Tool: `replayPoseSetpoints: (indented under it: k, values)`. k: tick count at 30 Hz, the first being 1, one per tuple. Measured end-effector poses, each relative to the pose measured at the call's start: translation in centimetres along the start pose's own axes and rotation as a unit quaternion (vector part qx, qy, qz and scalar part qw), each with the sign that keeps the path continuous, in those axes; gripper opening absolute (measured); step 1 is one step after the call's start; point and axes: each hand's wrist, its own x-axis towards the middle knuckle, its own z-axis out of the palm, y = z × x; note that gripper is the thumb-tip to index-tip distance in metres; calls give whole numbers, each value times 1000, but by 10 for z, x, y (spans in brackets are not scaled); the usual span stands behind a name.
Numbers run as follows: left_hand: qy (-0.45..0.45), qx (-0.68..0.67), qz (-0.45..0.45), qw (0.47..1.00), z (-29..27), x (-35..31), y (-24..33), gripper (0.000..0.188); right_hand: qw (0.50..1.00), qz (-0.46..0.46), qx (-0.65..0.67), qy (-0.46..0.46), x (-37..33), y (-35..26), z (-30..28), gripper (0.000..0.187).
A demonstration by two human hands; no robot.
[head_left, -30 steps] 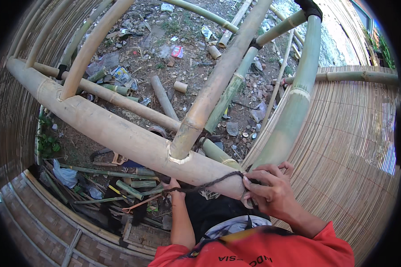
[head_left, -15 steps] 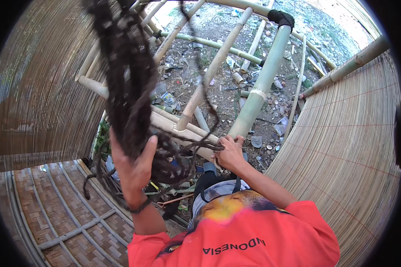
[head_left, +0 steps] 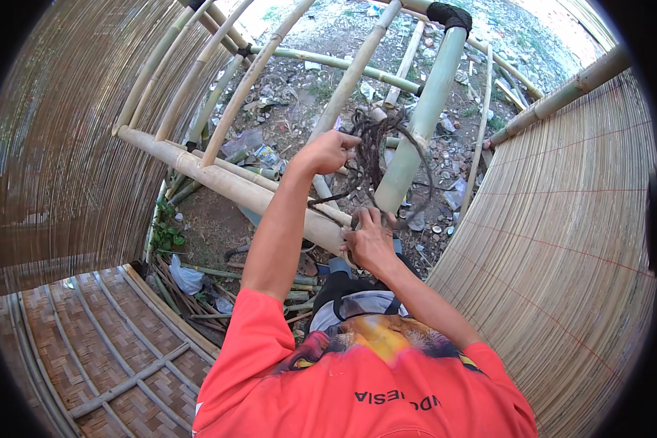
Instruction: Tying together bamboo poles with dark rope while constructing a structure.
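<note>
A dark, fibrous rope (head_left: 373,150) hangs in loose loops over the thick green bamboo pole (head_left: 427,98). My left hand (head_left: 324,155) is stretched forward, its bent fingers at the near side of the loops, seemingly gripping them. One strand runs from the bundle down to the corner where the green pole meets a pale bamboo rail (head_left: 230,188). At that corner, my right hand (head_left: 372,239) is closed over the joint and pinches the strand there. The palm side of my right hand is hidden.
Slanted bamboo bars (head_left: 259,80) rise from the rail. Black binding (head_left: 450,16) wraps the pole's far corner. Slatted reed screens stand at left (head_left: 66,146) and right (head_left: 562,219). A woven bamboo panel (head_left: 117,350) lies lower left, beside a plastic bag (head_left: 187,275). Litter covers the ground.
My left hand has carried the rope bundle from the left, close to the camera, forward and right to the green pole. My right hand stays at the corner.
</note>
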Motion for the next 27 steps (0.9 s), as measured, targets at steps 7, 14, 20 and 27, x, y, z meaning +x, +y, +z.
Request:
replayPoseSetpoints:
  k: [7, 14, 20, 27]
  values:
    - [422, -381, -44, 821, 24, -186, -50, 20, 999, -16, -39, -26, 12, -8, 0, 28]
    - [332, -412, -92, 844, 244, -189, -184, 40, 992, -60, -19, -110, 24, -6, -1, 32]
    - [363, -110, 87, 921, 235, -91, -158, 63, 987, -47, -38, -148, 33, 0, -8, 39]
    - [283, -359, 288, 841, 263, -47, -188, 26, 988, 10, 9, -156, 43, -9, -4, 56]
